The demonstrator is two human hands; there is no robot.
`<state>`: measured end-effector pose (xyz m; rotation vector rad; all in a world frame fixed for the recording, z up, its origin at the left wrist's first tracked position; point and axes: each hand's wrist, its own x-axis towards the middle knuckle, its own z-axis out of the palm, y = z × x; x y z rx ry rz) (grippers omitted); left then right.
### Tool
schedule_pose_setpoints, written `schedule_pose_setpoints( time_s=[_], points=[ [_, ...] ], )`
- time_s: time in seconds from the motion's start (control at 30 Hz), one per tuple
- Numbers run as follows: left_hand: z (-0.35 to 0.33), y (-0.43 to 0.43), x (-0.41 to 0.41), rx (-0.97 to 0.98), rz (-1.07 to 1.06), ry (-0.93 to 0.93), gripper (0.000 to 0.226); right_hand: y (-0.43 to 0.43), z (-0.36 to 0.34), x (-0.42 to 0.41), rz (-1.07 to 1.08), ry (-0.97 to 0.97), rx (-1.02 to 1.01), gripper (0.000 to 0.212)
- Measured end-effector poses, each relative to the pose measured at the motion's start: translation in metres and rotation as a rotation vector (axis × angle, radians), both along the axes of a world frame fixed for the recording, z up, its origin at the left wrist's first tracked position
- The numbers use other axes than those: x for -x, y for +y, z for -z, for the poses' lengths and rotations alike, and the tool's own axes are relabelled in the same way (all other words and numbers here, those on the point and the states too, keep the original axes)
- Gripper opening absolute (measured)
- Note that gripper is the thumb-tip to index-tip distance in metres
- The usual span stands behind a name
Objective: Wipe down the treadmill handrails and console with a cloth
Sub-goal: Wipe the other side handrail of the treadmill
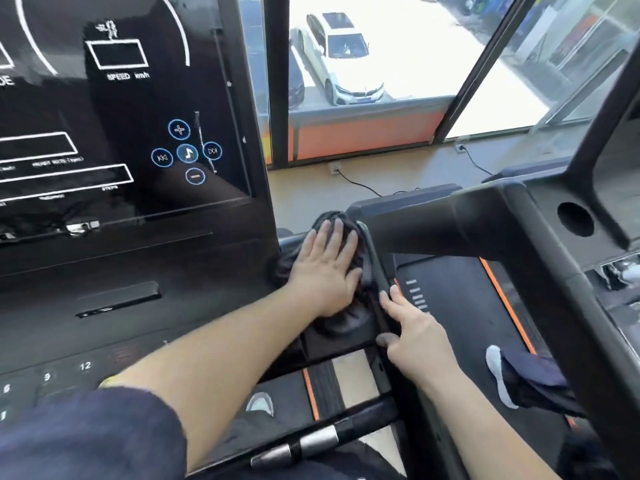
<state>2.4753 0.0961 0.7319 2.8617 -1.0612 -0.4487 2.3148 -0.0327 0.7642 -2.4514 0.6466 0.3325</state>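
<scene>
The treadmill console [121, 133] fills the left, a black screen with white outlines and blue round buttons. To its right, on the console's black side tray [332, 344], lies a dark cloth [346, 323]. My left hand [325, 271] lies flat on the cloth with its fingers spread, pressing it down. My right hand [415, 330] rests on the tray's right edge, fingers on top and thumb against the side. Along the bottom runs a black front handrail [363, 420] with metal grip sensors.
A thick black bar and frame of the neighbouring machine [502, 230] stand close on the right, above a belt with an orange stripe [450, 306]. A white shoe [498, 375] stands on that belt. Number keys [85, 367] sit lower left. Windows [363, 64] lie ahead.
</scene>
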Motion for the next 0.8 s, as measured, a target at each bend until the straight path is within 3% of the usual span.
schedule_pose_setpoints(
  time_s=[0.13,0.27,0.37,0.53,0.67,0.8],
  points=[
    [0.003,0.002,0.016,-0.015,-0.095,0.01,0.075,0.0,0.0,0.001,-0.008,-0.009,0.008,0.075],
    [0.001,0.024,0.092,-0.039,0.158,0.027,0.074,-0.002,0.003,0.004,0.004,-0.041,-0.005,0.076],
    [-0.004,0.026,0.053,-0.051,0.27,0.035,0.072,-0.001,0.005,0.002,-0.005,-0.049,-0.005,0.077],
    [-0.001,0.007,0.015,-0.044,0.003,0.031,0.072,0.001,0.002,0.002,-0.005,-0.036,0.018,0.076],
    [0.006,0.028,0.088,-0.011,0.278,-0.012,0.072,0.001,0.003,0.007,-0.005,-0.058,0.013,0.078],
    [0.002,0.038,0.055,0.002,0.463,-0.034,0.067,0.001,0.008,0.01,-0.049,-0.106,0.017,0.082]
  ],
)
